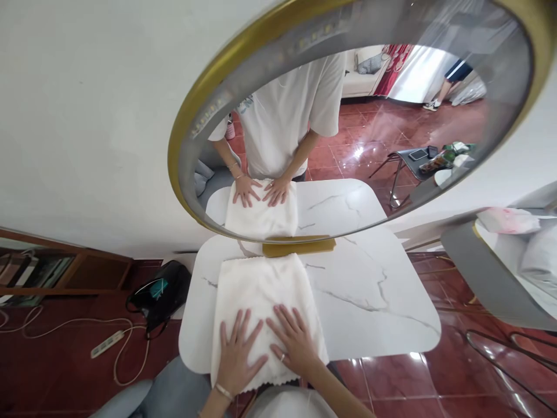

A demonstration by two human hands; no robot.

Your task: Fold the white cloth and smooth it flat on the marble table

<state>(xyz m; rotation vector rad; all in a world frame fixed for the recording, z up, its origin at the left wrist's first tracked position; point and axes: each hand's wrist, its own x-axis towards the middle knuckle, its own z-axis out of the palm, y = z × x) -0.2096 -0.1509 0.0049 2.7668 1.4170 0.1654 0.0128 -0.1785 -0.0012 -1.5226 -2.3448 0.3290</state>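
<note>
Left hand (237, 354) and right hand (296, 341) lie open on the white towel (259, 281), where flat, even palm pressure works best.

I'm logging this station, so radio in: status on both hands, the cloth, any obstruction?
Left hand and right hand spread flat on white cloth. Cloth on marbled table, overhanging near edge. Possible obstruction: gold mirror base by cloth's far edge.
</note>
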